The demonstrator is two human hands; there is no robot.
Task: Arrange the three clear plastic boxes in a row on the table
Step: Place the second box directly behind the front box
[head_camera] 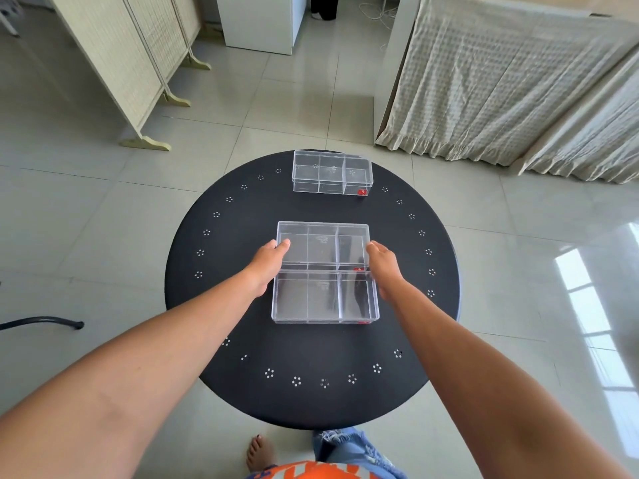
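Three clear plastic boxes with inner dividers lie on a round black table (242,254). The far box (332,172) sits near the table's back edge. The middle box (323,245) lies at the table's centre, touching the near box (325,295) just in front of it. My left hand (266,264) grips the left side of the middle box, fingers over its rim. My right hand (383,264) holds its right side.
A folding screen (138,63) stands on the tiled floor at the back left. Cloth-covered furniture (501,81) is at the back right, a white cabinet (262,22) behind. A black chair leg (41,321) sticks out at the left.
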